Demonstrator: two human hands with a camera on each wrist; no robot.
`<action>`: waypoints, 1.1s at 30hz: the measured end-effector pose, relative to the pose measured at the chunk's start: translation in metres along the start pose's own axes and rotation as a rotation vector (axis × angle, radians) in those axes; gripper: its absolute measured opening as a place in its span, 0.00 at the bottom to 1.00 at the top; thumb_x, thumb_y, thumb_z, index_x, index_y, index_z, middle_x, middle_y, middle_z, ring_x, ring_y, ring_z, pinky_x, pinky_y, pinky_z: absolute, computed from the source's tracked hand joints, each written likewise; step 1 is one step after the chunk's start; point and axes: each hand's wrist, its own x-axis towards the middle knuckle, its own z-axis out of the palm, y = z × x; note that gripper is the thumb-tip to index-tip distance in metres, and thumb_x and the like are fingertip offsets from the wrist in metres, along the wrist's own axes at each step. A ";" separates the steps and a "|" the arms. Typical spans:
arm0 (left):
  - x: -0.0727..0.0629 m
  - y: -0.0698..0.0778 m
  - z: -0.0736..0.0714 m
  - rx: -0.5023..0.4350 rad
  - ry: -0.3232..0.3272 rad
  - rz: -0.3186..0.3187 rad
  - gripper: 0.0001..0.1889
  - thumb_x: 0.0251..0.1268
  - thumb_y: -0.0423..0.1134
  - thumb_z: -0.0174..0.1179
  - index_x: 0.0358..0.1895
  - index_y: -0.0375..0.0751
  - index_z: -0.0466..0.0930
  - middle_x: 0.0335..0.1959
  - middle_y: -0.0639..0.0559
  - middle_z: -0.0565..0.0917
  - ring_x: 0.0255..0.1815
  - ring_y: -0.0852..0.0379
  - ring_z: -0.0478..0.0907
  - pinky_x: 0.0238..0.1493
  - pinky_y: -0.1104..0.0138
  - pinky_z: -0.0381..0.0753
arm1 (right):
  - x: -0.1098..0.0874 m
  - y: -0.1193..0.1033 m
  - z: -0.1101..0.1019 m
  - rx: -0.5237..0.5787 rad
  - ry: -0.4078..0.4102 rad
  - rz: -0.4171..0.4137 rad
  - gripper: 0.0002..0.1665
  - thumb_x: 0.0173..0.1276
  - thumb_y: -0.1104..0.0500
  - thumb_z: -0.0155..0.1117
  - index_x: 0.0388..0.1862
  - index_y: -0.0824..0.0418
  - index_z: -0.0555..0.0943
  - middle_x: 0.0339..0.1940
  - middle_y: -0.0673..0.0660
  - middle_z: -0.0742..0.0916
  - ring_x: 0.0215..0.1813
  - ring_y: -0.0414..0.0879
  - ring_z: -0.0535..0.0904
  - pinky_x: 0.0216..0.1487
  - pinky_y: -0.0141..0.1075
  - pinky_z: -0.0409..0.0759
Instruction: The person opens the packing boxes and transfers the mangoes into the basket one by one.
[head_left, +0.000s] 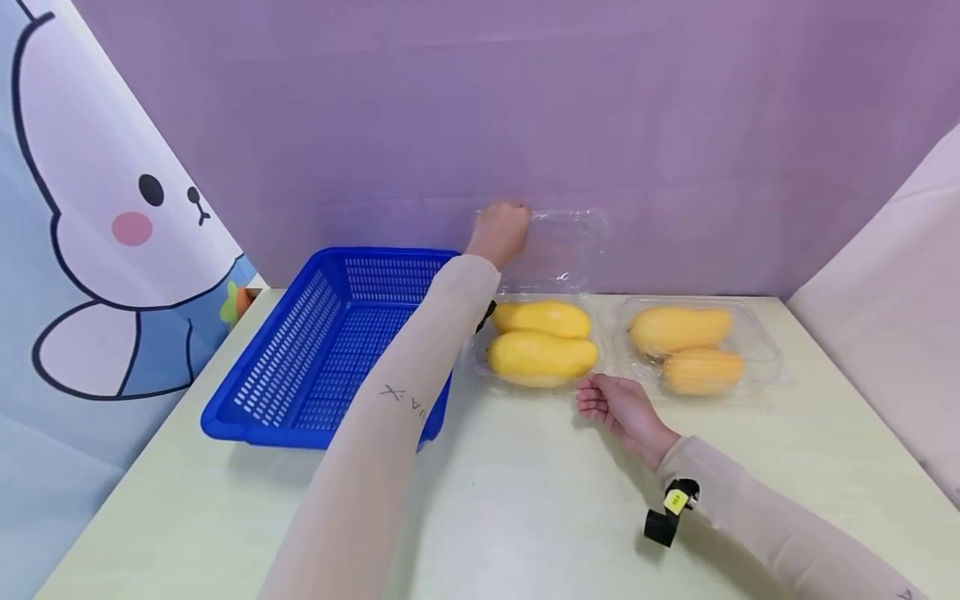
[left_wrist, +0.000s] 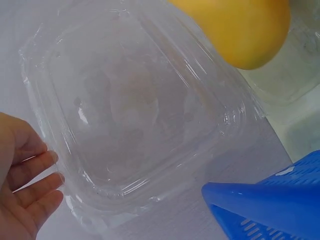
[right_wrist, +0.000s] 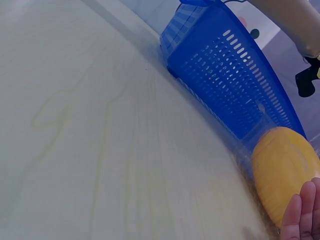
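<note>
A clear plastic clamshell box (head_left: pixel 480 367) stands with its lid (left_wrist: pixel 130 115) raised against the back wall. Two yellow mangoes (head_left: pixel 543 358) lie in its base. My left hand (head_left: pixel 500 233) reaches over and grips the lid's outer edge; the left wrist view shows several fingertips (left_wrist: pixel 50 197) right at that rim. My right hand (head_left: pixel 622 412) is by the base's front right corner, its fingers (right_wrist: pixel 306 212) loosely extended beside the nearer mango. To the right sits a second clear box (head_left: pixel 761 350), also with two mangoes (head_left: pixel 678 329), its lid down over them.
A blue perforated basket (head_left: pixel 258 375) stands on the pale table (head_left: pixel 510 517) at the left, beneath my left forearm. The purple backdrop (head_left: pixel 675 125) rises right behind the boxes. A cartoon-printed sheet (head_left: pixel 82 467) borders the left side.
</note>
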 end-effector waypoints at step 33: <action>-0.007 -0.018 0.008 0.055 -0.082 0.093 0.30 0.68 0.44 0.53 0.70 0.37 0.59 0.70 0.43 0.64 0.70 0.46 0.60 0.70 0.58 0.59 | -0.006 -0.002 0.002 0.064 0.006 0.035 0.23 0.77 0.62 0.38 0.29 0.62 0.80 0.23 0.49 0.83 0.27 0.37 0.79 0.34 0.26 0.80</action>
